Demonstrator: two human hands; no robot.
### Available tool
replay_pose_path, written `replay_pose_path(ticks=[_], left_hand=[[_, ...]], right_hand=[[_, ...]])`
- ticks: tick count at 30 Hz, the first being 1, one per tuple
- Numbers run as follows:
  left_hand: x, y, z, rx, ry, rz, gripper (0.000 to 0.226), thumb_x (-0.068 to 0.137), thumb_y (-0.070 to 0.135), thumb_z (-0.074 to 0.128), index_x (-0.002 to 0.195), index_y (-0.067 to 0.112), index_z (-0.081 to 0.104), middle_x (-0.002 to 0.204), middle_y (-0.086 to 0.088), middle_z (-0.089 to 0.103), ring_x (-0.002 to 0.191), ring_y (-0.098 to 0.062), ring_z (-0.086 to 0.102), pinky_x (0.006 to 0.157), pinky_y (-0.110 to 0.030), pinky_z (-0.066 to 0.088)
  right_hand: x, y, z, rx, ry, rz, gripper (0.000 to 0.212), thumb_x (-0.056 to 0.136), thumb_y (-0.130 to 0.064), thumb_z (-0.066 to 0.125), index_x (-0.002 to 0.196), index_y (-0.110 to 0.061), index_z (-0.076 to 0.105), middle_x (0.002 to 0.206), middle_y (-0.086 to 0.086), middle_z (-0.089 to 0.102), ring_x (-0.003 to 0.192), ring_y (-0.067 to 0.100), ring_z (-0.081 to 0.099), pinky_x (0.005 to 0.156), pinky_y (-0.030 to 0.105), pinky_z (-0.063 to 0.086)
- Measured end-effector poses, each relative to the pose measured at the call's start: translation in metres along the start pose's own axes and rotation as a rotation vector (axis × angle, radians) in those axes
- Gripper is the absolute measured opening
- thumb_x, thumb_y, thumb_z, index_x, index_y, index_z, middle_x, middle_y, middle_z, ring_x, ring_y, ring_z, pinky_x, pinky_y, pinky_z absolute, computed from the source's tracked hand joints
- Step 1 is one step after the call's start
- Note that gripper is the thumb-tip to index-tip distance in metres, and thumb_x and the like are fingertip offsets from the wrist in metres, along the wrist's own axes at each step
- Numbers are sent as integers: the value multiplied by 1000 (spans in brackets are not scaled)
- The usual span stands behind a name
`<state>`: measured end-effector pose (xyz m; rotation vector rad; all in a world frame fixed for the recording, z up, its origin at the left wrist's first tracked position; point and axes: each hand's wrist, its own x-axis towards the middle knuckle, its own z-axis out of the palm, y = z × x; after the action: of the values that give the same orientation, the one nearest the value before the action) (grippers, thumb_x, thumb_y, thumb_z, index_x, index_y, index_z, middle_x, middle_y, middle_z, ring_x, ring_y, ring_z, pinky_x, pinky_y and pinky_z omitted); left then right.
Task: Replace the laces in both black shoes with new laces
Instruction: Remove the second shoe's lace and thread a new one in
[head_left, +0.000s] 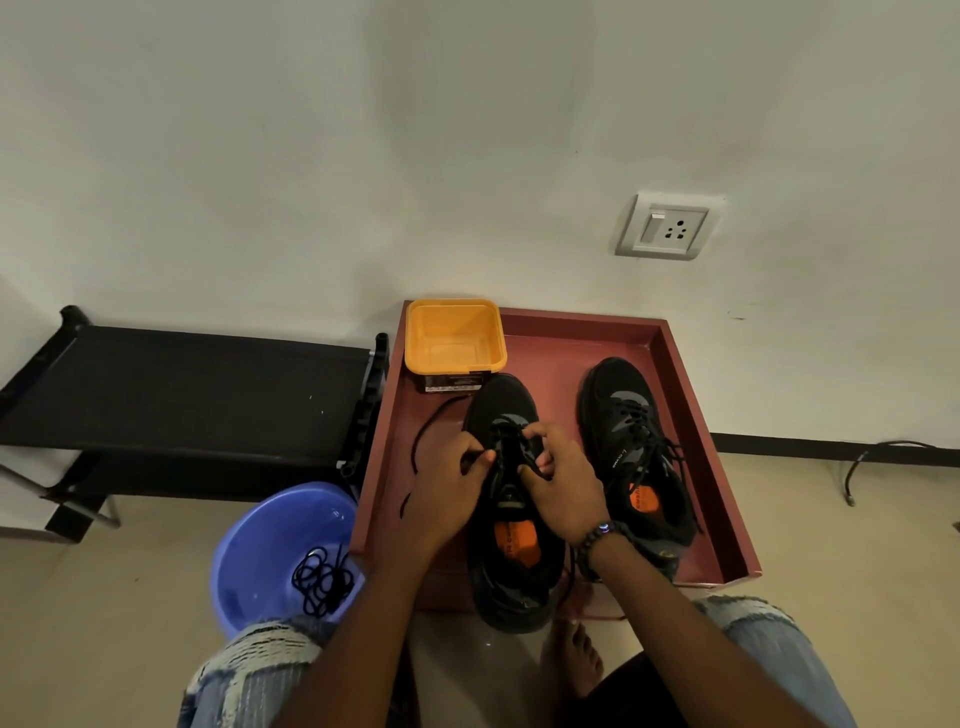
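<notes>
Right-hand black shoe (636, 457) in the red tray (691, 395) looks fully laced, so judged done; a loose coil of black laces (322, 579) sits in the blue basin (270, 540), likely the old ones, and the orange tub (452, 335) holds nothing visible. Left-hand black shoe (511, 499) is mid-lacing at the lower eyelets, upper rows left: left hand (449, 480) pinches the black lace (426, 436) end between curled fingers just beside the eyelets, slack trailing across the tray, and right hand (558, 480), fingers curled, grips the tongue area, lace hold unclear.
</notes>
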<state>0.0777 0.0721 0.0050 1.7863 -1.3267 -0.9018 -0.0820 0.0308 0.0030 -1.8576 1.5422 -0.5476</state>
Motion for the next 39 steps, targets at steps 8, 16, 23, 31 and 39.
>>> replay_pose_path(ticks=[8,16,23,31,39], left_hand=[[-4,7,-27,-605,379,-288,21,99,16,51,80,8,59,67,-3,54,61,-15,53,52,-26,43],[-5,0,-32,-283,232,-176,29,101,34,52,78,17,59,61,1,50,53,-12,49,50,-29,38],[-13,30,-33,-322,40,95,24,98,34,54,82,20,67,59,13,56,52,-3,47,48,-15,37],[-7,2,-82,-318,95,-38,30,91,43,61,85,15,70,58,3,54,49,-6,45,48,-20,37],[-6,-2,-92,-602,312,-123,30,94,41,58,85,15,68,57,6,44,45,-6,34,41,-18,30]], right_hand=[[1,-2,1,-1,-2,2,25,89,-24,66,97,-38,47,92,-7,54,80,2,54,66,25,42],[-1,-8,-5,38,-19,6,45,85,-25,73,121,-30,46,100,-5,52,84,9,56,74,24,50],[10,-63,-21,-42,-193,-346,23,94,-22,62,116,-25,64,101,-10,66,91,6,61,81,24,49],[20,-64,-56,456,-46,-94,9,97,-23,58,90,-20,63,93,0,67,78,3,61,71,14,48],[29,-50,-59,823,59,278,8,99,-13,50,106,-10,54,89,6,64,76,11,61,70,26,49]])
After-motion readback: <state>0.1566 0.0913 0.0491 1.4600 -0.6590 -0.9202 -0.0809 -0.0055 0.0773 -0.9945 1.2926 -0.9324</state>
